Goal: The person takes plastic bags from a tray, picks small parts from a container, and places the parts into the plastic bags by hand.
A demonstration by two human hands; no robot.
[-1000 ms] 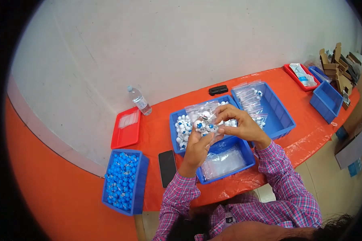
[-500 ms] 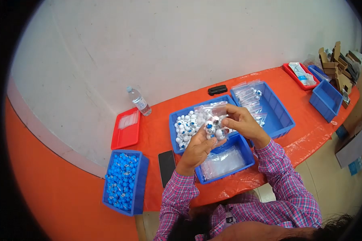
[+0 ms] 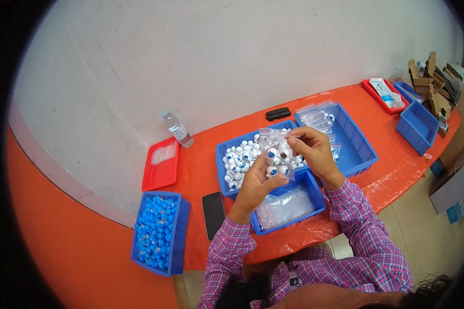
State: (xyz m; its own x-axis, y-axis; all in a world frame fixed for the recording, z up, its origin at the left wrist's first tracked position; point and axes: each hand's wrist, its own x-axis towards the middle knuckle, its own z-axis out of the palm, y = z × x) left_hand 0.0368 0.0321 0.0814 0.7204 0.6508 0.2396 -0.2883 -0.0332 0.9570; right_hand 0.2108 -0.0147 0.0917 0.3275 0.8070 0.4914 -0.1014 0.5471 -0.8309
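Note:
A clear zip bag point(image 3: 278, 164) with several white balls with blue marks hangs between my two hands. My left hand point(image 3: 258, 185) holds its lower part from the left, thumb across the balls. At the bag's upper right corner, my right hand point(image 3: 314, 152) pinches the edge between thumb and fingers. Behind and below the bag is a blue bin of white balls point(image 3: 237, 165). Nearer to me, a smaller blue bin point(image 3: 317, 207) holds flat clear bags point(image 3: 288, 208). To the right, filled bags point(image 3: 317, 121) lie in a larger blue bin point(image 3: 363, 149).
On the left are a bin of blue balls point(image 3: 157, 232), a red tray point(image 3: 160, 175) with small bags, a water bottle point(image 3: 178, 129) and a phone point(image 3: 213, 215). A black case point(image 3: 278, 114) lies by the wall. Far right: a red tray point(image 3: 386, 98), a blue bin point(image 3: 417, 127) and cardboard point(image 3: 433, 85).
The bag has moved rightward and now hangs more upright, its balls gathered low. My right hand has shifted from beside the balls to the bag's upper edge.

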